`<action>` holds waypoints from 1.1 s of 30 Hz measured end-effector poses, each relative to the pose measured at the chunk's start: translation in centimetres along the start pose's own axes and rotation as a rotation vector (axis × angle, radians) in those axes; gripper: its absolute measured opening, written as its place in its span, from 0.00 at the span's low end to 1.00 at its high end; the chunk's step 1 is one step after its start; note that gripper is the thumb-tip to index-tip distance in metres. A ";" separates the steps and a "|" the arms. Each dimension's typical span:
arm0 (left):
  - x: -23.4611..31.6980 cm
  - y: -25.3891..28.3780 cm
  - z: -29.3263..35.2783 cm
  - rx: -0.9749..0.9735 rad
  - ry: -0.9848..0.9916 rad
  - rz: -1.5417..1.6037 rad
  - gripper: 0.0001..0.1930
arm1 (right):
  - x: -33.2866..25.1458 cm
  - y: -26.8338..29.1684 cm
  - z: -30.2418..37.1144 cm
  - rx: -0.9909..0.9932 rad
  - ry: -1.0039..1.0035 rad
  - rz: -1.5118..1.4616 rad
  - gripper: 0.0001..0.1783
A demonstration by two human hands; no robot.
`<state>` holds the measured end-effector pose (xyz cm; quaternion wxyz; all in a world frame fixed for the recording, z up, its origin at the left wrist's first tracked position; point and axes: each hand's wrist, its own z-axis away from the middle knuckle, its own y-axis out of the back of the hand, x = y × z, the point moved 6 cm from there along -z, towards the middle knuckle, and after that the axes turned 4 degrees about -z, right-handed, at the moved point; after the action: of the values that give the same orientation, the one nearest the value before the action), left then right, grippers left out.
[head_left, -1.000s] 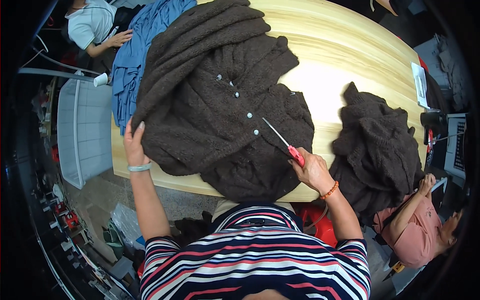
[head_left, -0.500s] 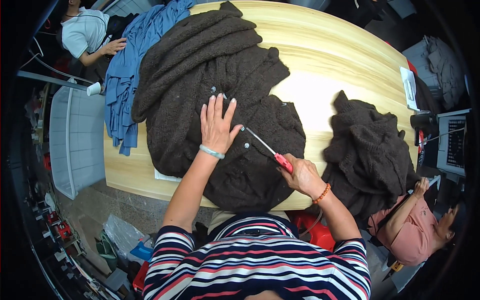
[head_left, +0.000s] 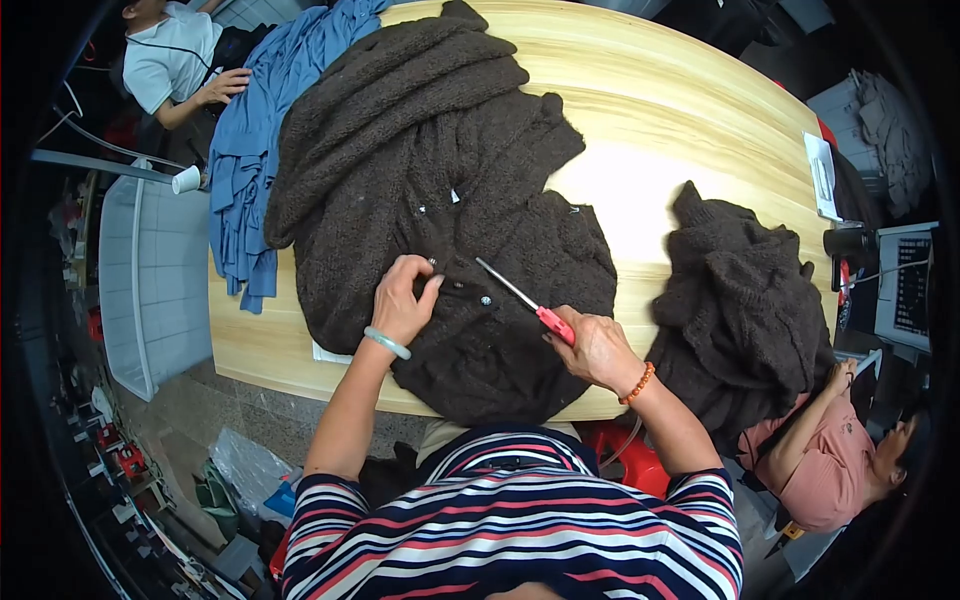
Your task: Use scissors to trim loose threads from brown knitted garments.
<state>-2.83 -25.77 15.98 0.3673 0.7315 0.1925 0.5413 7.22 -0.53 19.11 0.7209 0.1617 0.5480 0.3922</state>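
Note:
A dark brown knitted garment [head_left: 360,215] lies heaped on the table before me. My left hand [head_left: 403,300], with a pale bangle at its wrist, pinches a fold of its knit beside small round buttons. One shiny button [head_left: 486,300] shows right of that hand; white tags [head_left: 455,196] lie farther up. In my right hand [head_left: 598,350] is a red-handled tool [head_left: 515,286] with a slim metal shaft; its exact kind is unclear. The tip points up and left over the knit, a little right of my left fingers.
Another dark knitted heap [head_left: 745,300] lies at the table's right, near a person in pink [head_left: 825,460]. Blue fabric [head_left: 245,190] hangs over the left edge, where another person's hand [head_left: 225,86] rests. A white cup [head_left: 187,180] and white bin [head_left: 150,285] stand left.
My left hand has gone from lying spread on the knit to pinching it, shifting left and nearer me. The tool's tip has moved slightly left. Fabric around the buttons has bunched.

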 end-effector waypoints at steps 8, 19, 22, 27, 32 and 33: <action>-3.7 -1.5 -5.5 0.231 0.423 -0.219 0.20 | -2.0 -0.7 -1.2 -0.028 0.020 0.015 0.12; -8.1 -4.5 -3.9 0.072 0.496 0.572 0.04 | -6.7 0.4 -8.3 0.130 0.164 0.065 0.12; -9.2 -5.0 -3.3 0.099 0.604 0.619 0.08 | -5.9 0.1 -7.0 0.055 0.213 0.130 0.12; -12.4 -6.5 -2.7 -0.015 0.531 0.560 0.25 | -5.2 -0.4 -4.6 -0.053 0.143 0.149 0.12; -11.2 -6.1 -3.0 0.061 0.608 0.676 0.19 | -6.7 0.2 -7.3 0.054 0.208 0.125 0.11; -11.3 -5.8 -3.0 0.081 0.629 0.662 0.15 | -6.9 0.0 -7.4 0.041 0.234 0.151 0.11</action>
<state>-8.76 -28.65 4.74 0.0695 0.5675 0.0714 0.8173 -0.21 -7.13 21.06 0.6171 0.1700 0.6226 0.4501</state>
